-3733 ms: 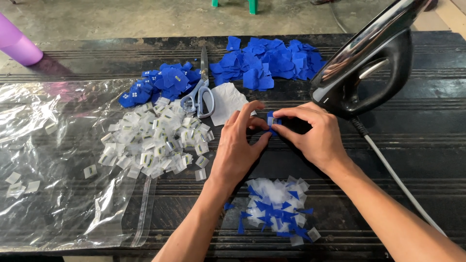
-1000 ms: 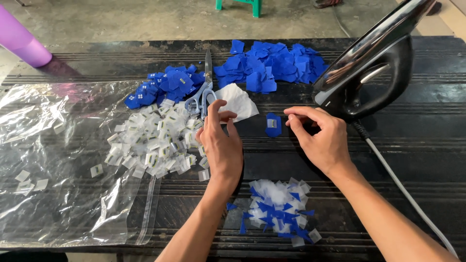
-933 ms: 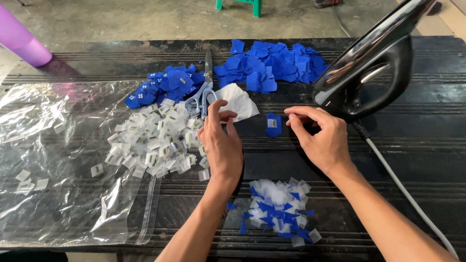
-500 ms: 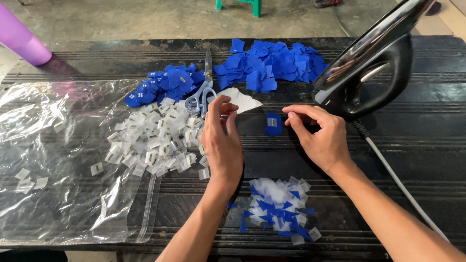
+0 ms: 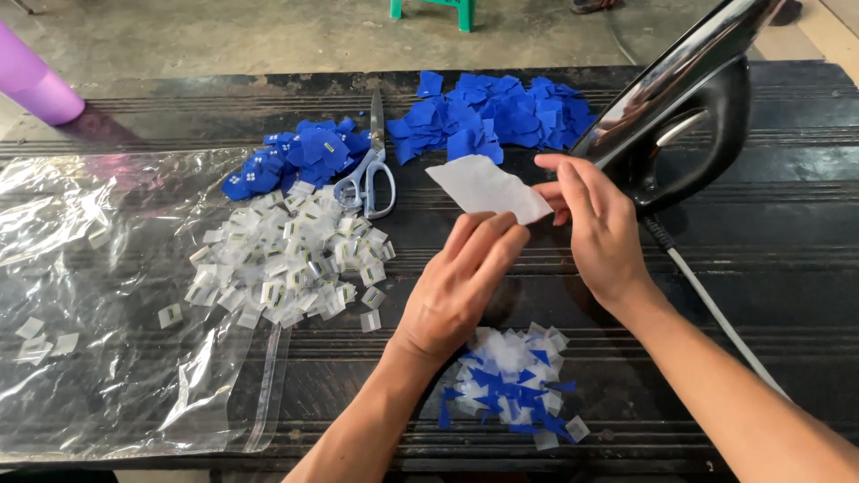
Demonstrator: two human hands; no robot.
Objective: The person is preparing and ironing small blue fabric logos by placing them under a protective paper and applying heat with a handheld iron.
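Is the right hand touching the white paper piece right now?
Touching. The head view shows the right hand pinching the white paper piece at its right end, fingers overlapping its edge.

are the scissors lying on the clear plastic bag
No, the scissors lie on the black table, between the blue piles, beyond the bag.

We identify this place as a small garment or label-finishing workshop. We base this on the following items. A dark, ribbed worktable [image 5: 787, 179] serves as the bench, standing on a bare concrete floor [image 5: 224, 36]. A black electric iron [image 5: 689, 116] rests upright at the bench's right side, its cord [image 5: 716, 309] trailing toward us. Tailor's scissors [image 5: 371, 170] lie beside sorted heaps of cut pieces: blue fabric squares [image 5: 492, 116], small white tags [image 5: 286, 259] and a pile of mixed offcuts [image 5: 510, 385]. A clear plastic bag [image 5: 107, 295] is spread flat on the bench's left side, holding a few tags.
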